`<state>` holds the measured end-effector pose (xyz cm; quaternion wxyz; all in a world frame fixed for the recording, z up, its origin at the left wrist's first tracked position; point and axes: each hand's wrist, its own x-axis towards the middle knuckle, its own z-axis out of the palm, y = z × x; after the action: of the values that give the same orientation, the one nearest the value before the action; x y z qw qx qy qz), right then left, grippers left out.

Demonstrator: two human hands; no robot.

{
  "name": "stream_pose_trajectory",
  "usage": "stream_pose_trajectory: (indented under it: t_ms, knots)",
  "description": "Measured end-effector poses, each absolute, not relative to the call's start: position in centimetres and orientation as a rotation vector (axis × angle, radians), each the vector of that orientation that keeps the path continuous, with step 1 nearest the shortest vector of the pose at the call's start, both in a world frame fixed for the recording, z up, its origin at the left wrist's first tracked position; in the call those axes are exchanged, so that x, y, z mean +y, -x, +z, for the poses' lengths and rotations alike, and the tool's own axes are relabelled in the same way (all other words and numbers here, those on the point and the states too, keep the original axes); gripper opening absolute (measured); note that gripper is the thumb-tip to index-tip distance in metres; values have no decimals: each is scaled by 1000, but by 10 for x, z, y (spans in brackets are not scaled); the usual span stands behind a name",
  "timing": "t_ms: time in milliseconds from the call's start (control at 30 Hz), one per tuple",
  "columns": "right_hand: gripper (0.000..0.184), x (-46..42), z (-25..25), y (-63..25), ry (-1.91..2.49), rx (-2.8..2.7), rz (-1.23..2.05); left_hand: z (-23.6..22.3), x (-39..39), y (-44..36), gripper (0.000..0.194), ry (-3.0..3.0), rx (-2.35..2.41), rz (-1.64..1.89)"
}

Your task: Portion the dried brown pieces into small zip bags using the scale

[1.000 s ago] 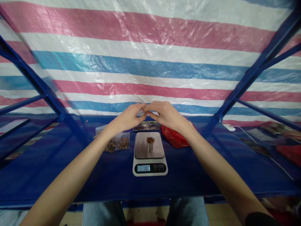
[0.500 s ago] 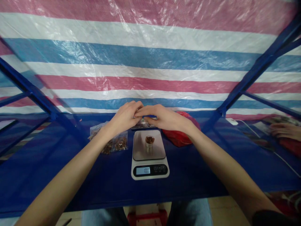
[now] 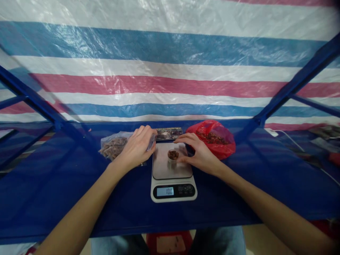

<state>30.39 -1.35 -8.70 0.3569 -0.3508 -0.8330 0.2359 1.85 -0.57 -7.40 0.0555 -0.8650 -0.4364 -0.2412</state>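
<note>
A white digital scale [image 3: 174,177] with a steel platform stands on the blue table [image 3: 53,191]; its display reads 100. A small cup [image 3: 173,156] of brown pieces sits on the platform. My right hand [image 3: 198,152] curls around the cup from the right, thumb and fingers at its sides, fingers apart. My left hand [image 3: 136,147] is left of the scale, pinching a small clear plastic bag [image 3: 151,141] by its edge. Under that hand lie clear bags of brown pieces [image 3: 114,147].
A red plastic bag [image 3: 216,140] holding brown pieces sits right of the scale. A dark flat packet [image 3: 168,134] lies behind it. Blue frame bars cross at both sides. A white cable [image 3: 289,136] runs along the far right. A striped tarp hangs behind.
My hands were together above the scale on the clear bag. They have parted and come down: the left keeps the bag, the right has dropped to the cup. The camera has tilted down.
</note>
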Motion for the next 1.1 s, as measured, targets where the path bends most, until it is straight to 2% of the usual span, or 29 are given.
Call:
stream_pose_trajectory:
  t_ms: [167,367,633,933,1100]
  knots:
    - [48,-16,-89,-298,888,-2191,579,-74,-7,-21,13,2618,-1355,-705]
    - [34,-20,-91,-295,856,-2204,549,-76,-12,-29,7,2561,-1374,-850]
    - [30,-31,-78,-283,898,-1984,841,-79,-15,-34,10,2539,-1510,-843]
    - [32,-28,-76,-263,844,-1931,745,-72,-24,-45,25,2549,-1565,-840]
    - [29,-29,-70,-257,860,-1983,636,-73,-23,-44,24,2538,-1592,-837]
